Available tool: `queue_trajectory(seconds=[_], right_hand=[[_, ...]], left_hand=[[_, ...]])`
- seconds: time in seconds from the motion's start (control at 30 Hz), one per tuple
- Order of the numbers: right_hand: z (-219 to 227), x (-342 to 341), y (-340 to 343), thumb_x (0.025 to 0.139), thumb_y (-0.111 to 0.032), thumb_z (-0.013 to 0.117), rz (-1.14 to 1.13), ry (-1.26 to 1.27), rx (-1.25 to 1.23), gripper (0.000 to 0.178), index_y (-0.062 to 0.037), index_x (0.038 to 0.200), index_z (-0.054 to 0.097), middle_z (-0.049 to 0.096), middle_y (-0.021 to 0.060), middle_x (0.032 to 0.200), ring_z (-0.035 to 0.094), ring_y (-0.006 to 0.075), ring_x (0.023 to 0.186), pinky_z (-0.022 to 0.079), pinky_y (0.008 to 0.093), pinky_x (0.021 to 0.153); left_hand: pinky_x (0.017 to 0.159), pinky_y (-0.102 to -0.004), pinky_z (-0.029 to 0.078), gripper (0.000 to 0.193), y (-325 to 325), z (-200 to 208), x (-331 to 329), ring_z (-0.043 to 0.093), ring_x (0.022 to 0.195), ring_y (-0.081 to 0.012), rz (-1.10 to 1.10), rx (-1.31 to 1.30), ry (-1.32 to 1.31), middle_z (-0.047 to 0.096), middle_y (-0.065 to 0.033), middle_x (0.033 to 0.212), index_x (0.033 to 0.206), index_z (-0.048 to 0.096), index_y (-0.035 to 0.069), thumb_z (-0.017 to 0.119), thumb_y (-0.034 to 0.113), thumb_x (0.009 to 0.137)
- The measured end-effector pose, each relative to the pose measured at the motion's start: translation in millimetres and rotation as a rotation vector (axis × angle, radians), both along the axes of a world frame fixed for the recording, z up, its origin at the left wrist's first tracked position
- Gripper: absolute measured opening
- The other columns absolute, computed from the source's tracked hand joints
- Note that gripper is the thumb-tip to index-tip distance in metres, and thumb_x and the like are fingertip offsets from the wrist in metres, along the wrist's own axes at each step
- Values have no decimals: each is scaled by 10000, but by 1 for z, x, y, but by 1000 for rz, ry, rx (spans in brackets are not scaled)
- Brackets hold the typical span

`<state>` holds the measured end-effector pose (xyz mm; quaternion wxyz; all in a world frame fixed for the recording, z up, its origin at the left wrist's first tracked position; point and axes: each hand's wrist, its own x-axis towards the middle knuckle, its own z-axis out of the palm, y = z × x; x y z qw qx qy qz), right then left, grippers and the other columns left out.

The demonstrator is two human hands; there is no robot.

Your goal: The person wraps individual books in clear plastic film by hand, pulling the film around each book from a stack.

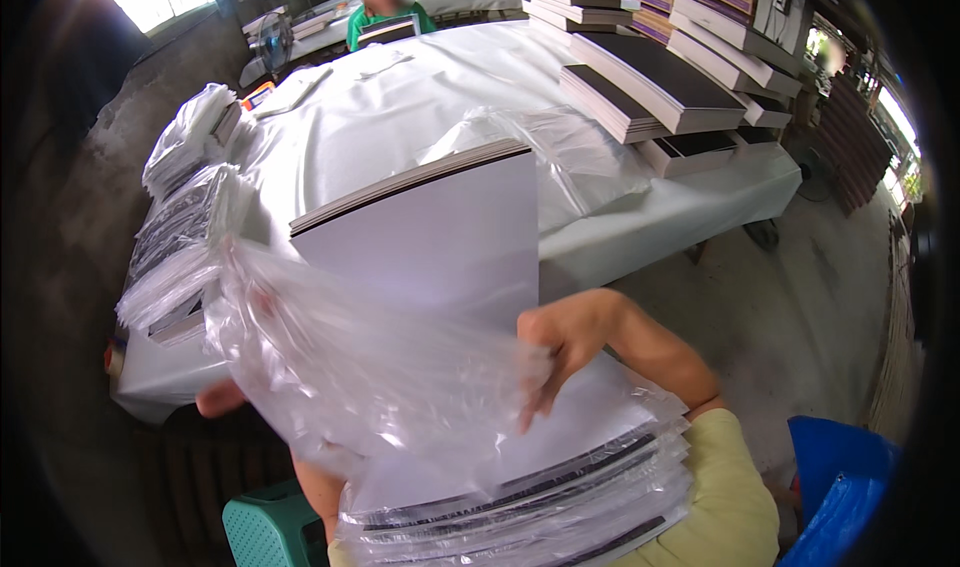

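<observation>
A clear plastic bag is spread in front of me, wrinkled and partly blurred. My right hand pinches its right edge with bent fingers. My left hand is at the bag's left side; one digit sticks out below, and the rest is behind the plastic, too blurred to read. Under the bag, a stack of white sheets in clear plastic sleeves with dark edges lies against my body. Just beyond, a stack of white-faced boards with dark edges rests on the table's near side.
The table has a white cover. Bagged stacks line its left side. Loose clear plastic lies right of centre, near piled black-topped boards. A green stool and blue plastic flank me. A person in green sits at the far side.
</observation>
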<state>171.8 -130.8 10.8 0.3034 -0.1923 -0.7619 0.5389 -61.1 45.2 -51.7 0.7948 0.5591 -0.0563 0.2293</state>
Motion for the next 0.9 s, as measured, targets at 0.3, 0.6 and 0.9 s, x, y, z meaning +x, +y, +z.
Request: queue_trajectory(seconds=[0.3, 0.6, 0.9], right_hand=[[-10, 14, -30, 739, -195, 643, -63, 559, -370, 419, -40, 1112, 532, 600, 126, 696, 564, 183, 593, 440, 252, 527], [-30, 43, -16, 792, -204, 577, -525, 353, -138, 229, -29, 939, 592, 564, 82, 634, 551, 196, 604, 435, 287, 545], [-20, 59, -14, 729, -90, 660, -836, 498, -263, 136, -64, 750, 528, 469, -4, 678, 448, 103, 624, 428, 266, 611]], left_hand=[[636, -275, 452, 340, -8, -10, 27, 566, 672, -190, -39, -64, -68, 588, -95, 804, 917, 557, 26, 699, 183, 650], [645, -262, 449, 364, -3, 10, 1, 567, 689, -177, -68, -135, -192, 601, -89, 799, 922, 555, 25, 735, 96, 614], [602, -262, 428, 448, 18, 43, 1, 513, 755, -106, 949, 414, 379, 550, -12, 800, 1010, 529, 30, 654, -81, 595]])
